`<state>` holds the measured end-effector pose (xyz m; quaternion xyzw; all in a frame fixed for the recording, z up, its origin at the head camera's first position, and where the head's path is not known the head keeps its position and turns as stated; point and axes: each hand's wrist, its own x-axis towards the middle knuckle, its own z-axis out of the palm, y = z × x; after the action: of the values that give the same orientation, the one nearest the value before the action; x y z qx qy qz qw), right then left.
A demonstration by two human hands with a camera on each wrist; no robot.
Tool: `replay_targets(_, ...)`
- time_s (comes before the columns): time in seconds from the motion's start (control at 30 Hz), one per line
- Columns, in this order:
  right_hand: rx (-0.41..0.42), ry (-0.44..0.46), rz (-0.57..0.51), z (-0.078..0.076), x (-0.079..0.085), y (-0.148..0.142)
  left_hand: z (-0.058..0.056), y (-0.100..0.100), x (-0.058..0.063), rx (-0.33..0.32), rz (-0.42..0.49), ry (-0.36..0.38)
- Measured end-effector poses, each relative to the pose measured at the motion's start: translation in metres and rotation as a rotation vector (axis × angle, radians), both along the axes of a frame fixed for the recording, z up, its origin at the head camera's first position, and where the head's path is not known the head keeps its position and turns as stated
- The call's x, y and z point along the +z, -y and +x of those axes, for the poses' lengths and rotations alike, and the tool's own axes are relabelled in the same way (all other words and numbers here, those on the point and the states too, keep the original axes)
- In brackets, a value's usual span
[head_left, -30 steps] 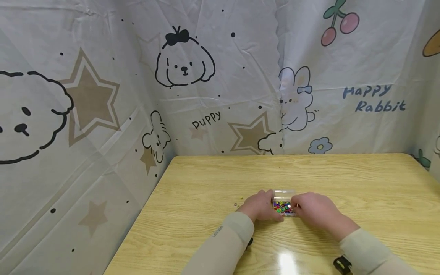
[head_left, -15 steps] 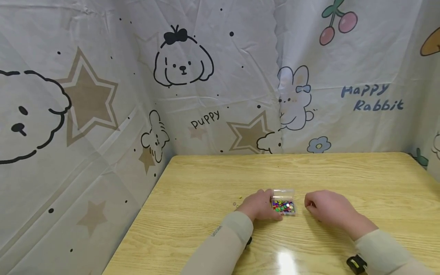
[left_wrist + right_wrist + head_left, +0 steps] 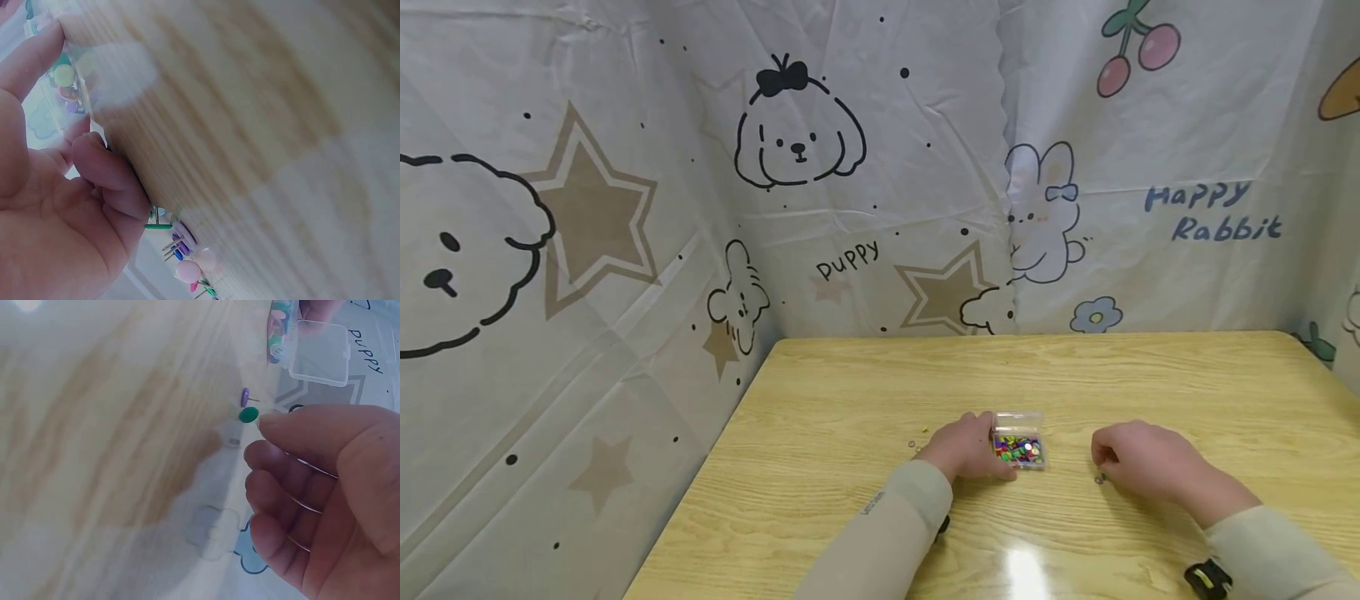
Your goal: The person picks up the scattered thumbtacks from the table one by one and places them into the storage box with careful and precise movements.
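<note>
A small clear plastic box (image 3: 1019,465) of colourful thumbtacks stands on the table with its hinged lid (image 3: 1018,423) raised. My left hand (image 3: 966,450) grips the box at its left side, the thumb at the near edge and fingers at the back. To the right of the box is my right hand (image 3: 1150,462), low over the table. In the right wrist view its thumb tip meets a green thumbtack (image 3: 249,415), seemingly pinched against the index finger, which is hidden behind the thumb. A purple thumbtack (image 3: 245,397) lies on its side just beside the green one.
Several loose thumbtacks lie left of my left hand, among them a green thumbtack (image 3: 158,226) and a pink thumbtack (image 3: 187,271). The wooden table (image 3: 865,383) meets a printed cloth (image 3: 880,167) at its back and left.
My right hand has come away from the box and moved right, low over the table. Thumbtacks now show beside its fingertips. My left hand still holds the box in place.
</note>
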<state>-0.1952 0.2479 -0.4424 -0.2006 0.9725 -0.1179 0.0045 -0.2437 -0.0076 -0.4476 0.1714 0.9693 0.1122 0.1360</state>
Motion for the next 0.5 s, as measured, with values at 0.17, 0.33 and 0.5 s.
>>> replay_targets(0.17,0.005,0.026,0.002,0.0001,-0.0023,0.0004,-0.0001,0.0006,0.0004,0.002,-0.003,-0.003)
replay_targets(0.33,0.006,0.018,0.009,0.0006,-0.0044,0.0010,0.0010,0.0001,0.0008,0.007,0.002,0.003)
replay_targets(0.5,-0.006,0.018,0.030,-0.0001,-0.0063,0.0008,0.0018,0.0006,0.0019,0.012,0.008,0.007)
